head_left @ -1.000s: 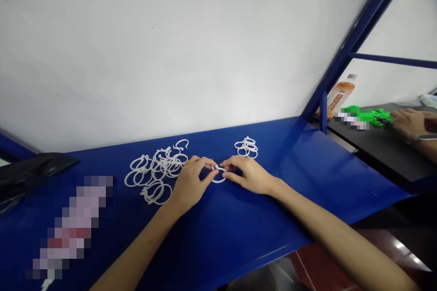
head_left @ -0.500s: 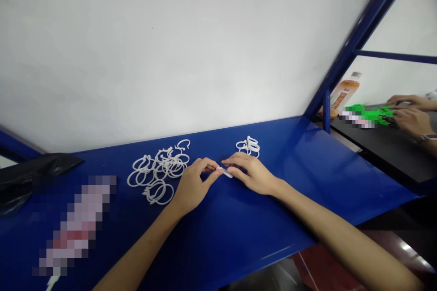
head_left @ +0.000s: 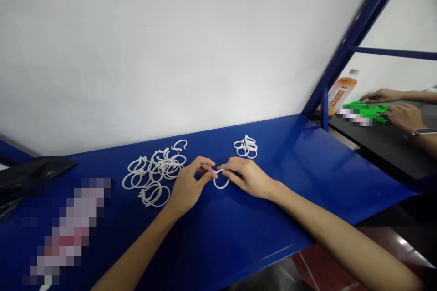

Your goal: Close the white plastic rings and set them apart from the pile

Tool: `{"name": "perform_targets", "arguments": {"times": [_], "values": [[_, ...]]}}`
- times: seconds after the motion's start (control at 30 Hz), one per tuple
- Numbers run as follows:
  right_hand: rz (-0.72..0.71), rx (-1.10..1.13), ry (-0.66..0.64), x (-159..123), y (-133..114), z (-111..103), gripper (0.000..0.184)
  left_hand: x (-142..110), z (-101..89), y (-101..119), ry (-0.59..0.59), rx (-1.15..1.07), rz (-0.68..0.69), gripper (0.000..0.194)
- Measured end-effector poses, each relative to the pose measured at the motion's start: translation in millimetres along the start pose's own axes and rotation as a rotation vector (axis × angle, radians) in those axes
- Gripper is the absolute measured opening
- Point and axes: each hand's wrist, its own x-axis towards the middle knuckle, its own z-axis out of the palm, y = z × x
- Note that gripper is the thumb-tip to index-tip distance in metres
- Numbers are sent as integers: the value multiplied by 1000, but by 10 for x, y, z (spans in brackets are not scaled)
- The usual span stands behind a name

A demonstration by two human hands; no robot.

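Observation:
My left hand (head_left: 189, 186) and my right hand (head_left: 247, 175) meet over the blue table (head_left: 239, 232), both pinching one white plastic ring (head_left: 221, 181) by its upper edge. The ring hangs down toward me between the fingertips. Left of my left hand lies a loose heap of white rings (head_left: 153, 173), some of them open like hooks. Just beyond my right hand sits a small cluster of white rings (head_left: 246, 146).
A black bag (head_left: 23, 177) lies at the far left. A white wall rises behind the table, and a blue frame post (head_left: 351, 41) slants up at the right. Beyond it, another person's hands (head_left: 403, 116) work at green parts (head_left: 367, 111) near an orange bottle (head_left: 341, 91).
The ring turned edge-on half a second ago and now shows its full loop again, hanging lower between my fingertips. The other person's hands have shifted over the green parts.

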Motion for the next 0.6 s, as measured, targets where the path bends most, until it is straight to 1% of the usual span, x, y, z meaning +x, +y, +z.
{"name": "perform_targets", "arguments": {"times": [0.07,0.13,0.27,0.47,0.6], "values": [[-40,-42,-36,-13,-13,27,27,-5,3,-2,-6,46,54,11],[-82,-98,-57,-30,-25,51,29,-13,7,3,-4,83,119,16],[-161,-201,-49,-55,-45,62,31,-26,13,29,-4,123,209,20],[-206,-333,-62,-69,-64,45,32,-39,22,63,-23,155,214,23],[-243,-394,-70,-80,-67,47,31,-55,39,57,-27,155,246,23]]}}
